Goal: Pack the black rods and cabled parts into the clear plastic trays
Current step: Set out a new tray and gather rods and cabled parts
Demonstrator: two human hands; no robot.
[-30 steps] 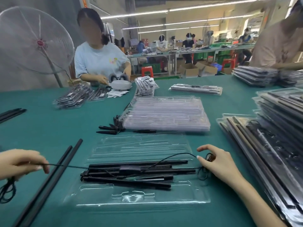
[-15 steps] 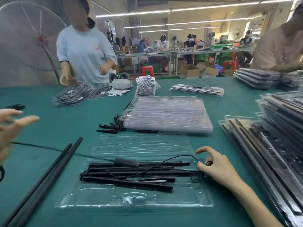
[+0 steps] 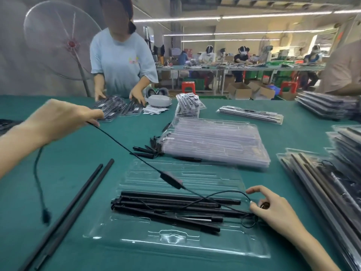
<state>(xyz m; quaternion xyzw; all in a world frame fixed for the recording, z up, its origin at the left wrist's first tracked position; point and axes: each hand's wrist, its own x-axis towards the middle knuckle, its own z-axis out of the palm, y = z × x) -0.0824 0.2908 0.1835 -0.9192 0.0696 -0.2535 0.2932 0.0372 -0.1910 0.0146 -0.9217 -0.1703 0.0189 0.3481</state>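
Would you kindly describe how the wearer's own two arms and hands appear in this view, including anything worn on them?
Both hands, left and right, are bare, with no gloves, rings or watch visible. Both forearms are also bare as far as the frame shows; no sleeve appears. The right hand's fingernails look pale, possibly polished.

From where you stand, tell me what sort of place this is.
Most likely a factory packing floor. A long green table carries a stack of clear plastic trays and piles of packed trays, and more workers sit at benches beside cardboard boxes behind.
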